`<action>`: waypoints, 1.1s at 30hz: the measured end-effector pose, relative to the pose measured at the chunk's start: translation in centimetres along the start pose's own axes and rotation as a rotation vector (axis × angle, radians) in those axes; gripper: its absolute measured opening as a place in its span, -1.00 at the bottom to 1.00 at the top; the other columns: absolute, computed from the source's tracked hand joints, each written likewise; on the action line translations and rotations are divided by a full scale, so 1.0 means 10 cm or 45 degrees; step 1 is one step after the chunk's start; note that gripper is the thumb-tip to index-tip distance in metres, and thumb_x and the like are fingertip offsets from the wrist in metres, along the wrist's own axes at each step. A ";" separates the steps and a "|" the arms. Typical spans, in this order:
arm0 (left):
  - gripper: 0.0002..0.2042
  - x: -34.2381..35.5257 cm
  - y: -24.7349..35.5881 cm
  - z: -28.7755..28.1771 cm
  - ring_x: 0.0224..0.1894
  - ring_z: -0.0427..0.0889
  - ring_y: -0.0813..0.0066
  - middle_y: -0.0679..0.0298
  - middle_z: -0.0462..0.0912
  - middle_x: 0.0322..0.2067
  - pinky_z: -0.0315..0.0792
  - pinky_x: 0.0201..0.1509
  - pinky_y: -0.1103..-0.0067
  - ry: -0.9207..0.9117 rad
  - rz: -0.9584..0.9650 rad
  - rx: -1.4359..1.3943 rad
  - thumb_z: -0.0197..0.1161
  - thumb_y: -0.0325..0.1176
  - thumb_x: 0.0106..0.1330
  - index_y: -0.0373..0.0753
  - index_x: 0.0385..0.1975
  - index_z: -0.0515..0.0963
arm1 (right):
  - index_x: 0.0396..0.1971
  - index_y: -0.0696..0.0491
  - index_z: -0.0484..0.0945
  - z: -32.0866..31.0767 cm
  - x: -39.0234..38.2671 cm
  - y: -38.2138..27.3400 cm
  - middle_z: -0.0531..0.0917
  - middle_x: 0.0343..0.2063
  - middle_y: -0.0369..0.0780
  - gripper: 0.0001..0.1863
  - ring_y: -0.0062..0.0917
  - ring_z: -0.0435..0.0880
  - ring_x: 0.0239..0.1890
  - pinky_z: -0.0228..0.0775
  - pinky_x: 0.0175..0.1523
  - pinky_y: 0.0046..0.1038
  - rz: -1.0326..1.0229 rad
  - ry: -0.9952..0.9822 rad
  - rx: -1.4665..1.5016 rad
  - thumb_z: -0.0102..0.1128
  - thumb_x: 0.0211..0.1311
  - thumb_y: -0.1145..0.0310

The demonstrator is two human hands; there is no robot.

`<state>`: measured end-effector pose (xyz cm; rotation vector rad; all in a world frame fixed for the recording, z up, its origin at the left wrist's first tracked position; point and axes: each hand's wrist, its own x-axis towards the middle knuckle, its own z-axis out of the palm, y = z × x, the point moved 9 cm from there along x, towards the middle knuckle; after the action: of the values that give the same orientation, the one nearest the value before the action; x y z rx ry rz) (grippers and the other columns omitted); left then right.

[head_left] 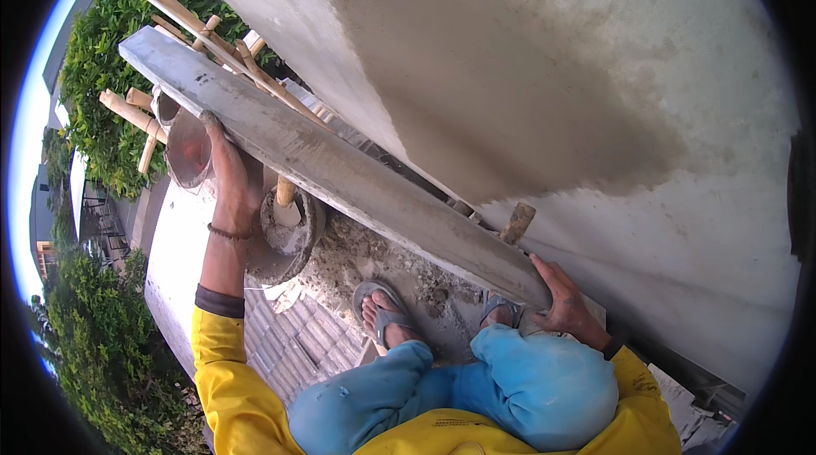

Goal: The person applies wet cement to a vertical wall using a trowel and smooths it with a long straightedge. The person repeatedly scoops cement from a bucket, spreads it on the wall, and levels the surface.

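Observation:
A long grey plasterer's straightedge (348, 162), smeared with mortar, slants across from the upper left to the lower right. My left hand (231, 167) grips its lower edge toward the far left end. At the near right end, my right hand (565, 306) is closed round it, fingers along the upper side. Beyond the straightedge stands the wall (697, 47) with a broad, damp, darker plaster patch (501, 72). Below the bar, near my left wrist, is a mortar-caked bucket (313, 255) with a wooden handle (286, 191) rising from it.
My sandalled feet (387, 315) rest on a mortar-strewn platform (340, 276). Another bucket (189, 153) stands at the left beside bamboo poles (132, 115). A bamboo stub (518, 223) sticks up near the wall. Roof tiles (293, 336) and trees (102, 353) lie below left.

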<state>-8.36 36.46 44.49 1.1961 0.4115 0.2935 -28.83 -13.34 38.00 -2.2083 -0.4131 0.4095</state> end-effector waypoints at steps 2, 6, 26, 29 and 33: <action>-0.26 -0.24 -0.22 0.04 0.44 0.24 0.12 0.08 0.27 0.42 0.14 0.52 0.22 0.031 -0.047 -0.062 -0.18 0.26 0.56 -0.23 0.49 0.13 | 0.47 0.10 0.18 0.11 0.17 -0.02 0.49 0.11 -0.02 0.18 -0.11 0.50 0.15 0.39 0.27 -0.24 0.077 -0.109 0.055 0.53 -0.36 0.50; -0.22 -0.63 -0.59 0.11 0.44 0.24 0.15 0.10 0.26 0.43 0.10 0.54 0.24 -0.005 -0.116 -0.224 -0.11 0.29 0.52 -0.23 0.48 0.12 | 0.51 0.06 0.11 0.24 0.50 -0.21 0.45 0.24 0.00 0.20 -0.10 0.45 0.27 0.31 0.40 -0.27 -0.030 -0.158 0.135 0.52 -0.30 0.51; -0.25 -2.02 -1.98 0.73 0.26 0.45 0.32 0.12 0.44 0.23 0.39 0.33 0.40 -0.787 -0.600 0.189 0.52 -0.40 0.17 -0.34 0.33 0.24 | 0.53 0.04 0.08 0.65 0.86 -0.20 0.42 0.30 0.01 0.23 -0.13 0.42 0.35 0.23 0.44 -0.25 -0.027 -0.236 0.276 0.50 -0.31 0.49; -0.31 -2.10 -2.11 0.79 0.23 0.47 0.39 0.12 0.48 0.21 0.37 0.33 0.43 -0.904 -0.550 0.298 0.45 -0.47 0.15 -0.36 0.31 0.32 | 0.52 0.06 0.09 0.68 0.86 -0.21 0.41 0.31 0.01 0.22 -0.13 0.40 0.37 0.22 0.45 -0.25 -0.049 -0.239 0.261 0.51 -0.31 0.46; -0.22 -2.18 -2.17 0.87 0.30 0.43 0.35 0.14 0.46 0.25 0.31 0.40 0.41 -0.965 -0.479 0.089 0.43 -0.49 0.12 -0.34 0.40 0.24 | 0.50 0.09 0.11 0.71 0.89 -0.21 0.39 0.33 0.01 0.20 -0.13 0.38 0.39 0.19 0.48 -0.25 -0.059 -0.230 0.261 0.52 -0.31 0.45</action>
<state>-23.71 12.37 30.12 1.1782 -0.0259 -0.4974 -24.21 -3.43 34.05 -1.9673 -0.4954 0.6015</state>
